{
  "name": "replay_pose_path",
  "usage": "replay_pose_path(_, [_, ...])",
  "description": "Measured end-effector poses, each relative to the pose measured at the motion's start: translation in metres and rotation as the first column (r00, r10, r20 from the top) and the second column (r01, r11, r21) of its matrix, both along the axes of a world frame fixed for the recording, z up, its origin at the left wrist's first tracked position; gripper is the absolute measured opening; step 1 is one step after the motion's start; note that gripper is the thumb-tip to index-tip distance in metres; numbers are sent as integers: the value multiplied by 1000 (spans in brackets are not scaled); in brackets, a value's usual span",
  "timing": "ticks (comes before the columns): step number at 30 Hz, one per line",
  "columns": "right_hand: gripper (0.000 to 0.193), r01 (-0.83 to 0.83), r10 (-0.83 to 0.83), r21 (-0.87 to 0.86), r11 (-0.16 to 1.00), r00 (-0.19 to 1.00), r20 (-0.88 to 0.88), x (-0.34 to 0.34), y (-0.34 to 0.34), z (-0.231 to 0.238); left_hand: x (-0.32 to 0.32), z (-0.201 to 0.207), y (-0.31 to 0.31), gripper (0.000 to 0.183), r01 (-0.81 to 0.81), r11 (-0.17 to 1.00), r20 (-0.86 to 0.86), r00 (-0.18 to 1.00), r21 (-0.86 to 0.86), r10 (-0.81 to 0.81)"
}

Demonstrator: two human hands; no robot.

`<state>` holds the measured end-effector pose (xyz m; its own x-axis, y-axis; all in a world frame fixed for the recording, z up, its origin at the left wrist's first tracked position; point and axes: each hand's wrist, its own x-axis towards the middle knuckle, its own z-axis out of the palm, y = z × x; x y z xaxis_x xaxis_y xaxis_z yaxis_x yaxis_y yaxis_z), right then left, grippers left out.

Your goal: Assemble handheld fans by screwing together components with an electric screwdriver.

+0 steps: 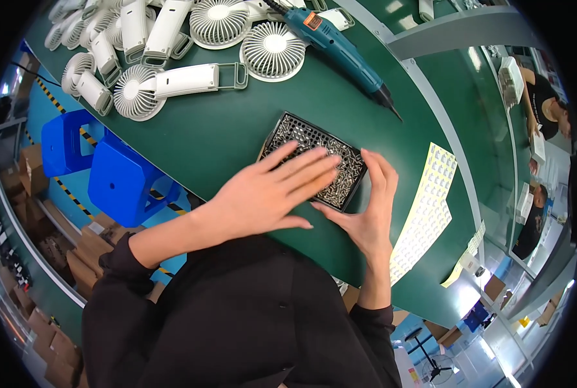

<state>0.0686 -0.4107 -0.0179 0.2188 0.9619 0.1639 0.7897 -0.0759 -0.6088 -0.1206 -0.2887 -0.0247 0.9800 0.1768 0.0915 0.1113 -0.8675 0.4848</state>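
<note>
A black perforated tray (293, 121) full of small metal screws (345, 173) lies on the green table. Over it my left hand (272, 184) is spread flat, fingers apart, hiding part of the screws; whether the fingertips touch them I cannot tell. My right hand (370, 205) grips the tray by its right end, thumb at the near edge and fingers at the far corner. Beyond the tray lies a teal electric screwdriver (337, 48), its bit pointing toward the right.
White handheld fans (191, 81) are heaped at the far left of the table (224, 132). Sheets of yellow-backed stickers (424, 216) lie to the right. Blue stools (123, 181) stand off the left edge. Across the grey frame (456, 35), other people (547, 110) work at the right.
</note>
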Motion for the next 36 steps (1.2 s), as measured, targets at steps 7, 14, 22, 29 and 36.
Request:
replay_pose_path(7, [102, -49, 48, 20, 999, 998, 40, -1, 6, 2, 8, 1, -8, 85, -32, 999, 8, 999, 4, 32])
replay_pose_path(14, [105, -42, 42, -10, 999, 999, -11, 0, 1, -4, -3, 2, -8, 83, 21, 1000, -21, 1000, -17, -21])
replay_pose_path(22, [101, -46, 44, -42, 998, 998, -43, -2, 5, -9, 10, -3, -8, 83, -29, 999, -30, 999, 34, 30])
replay_pose_path(29, [99, -51, 47, -91, 995, 997, -53, 1, 4, -12, -4, -5, -14, 81, 23, 998, -74, 997, 66, -18])
replay_pose_path(36, [101, -27, 23, -87, 996, 999, -40, -3, 9, -12, -5, 3, 1, 82, -96, 992, -135, 985, 86, 107])
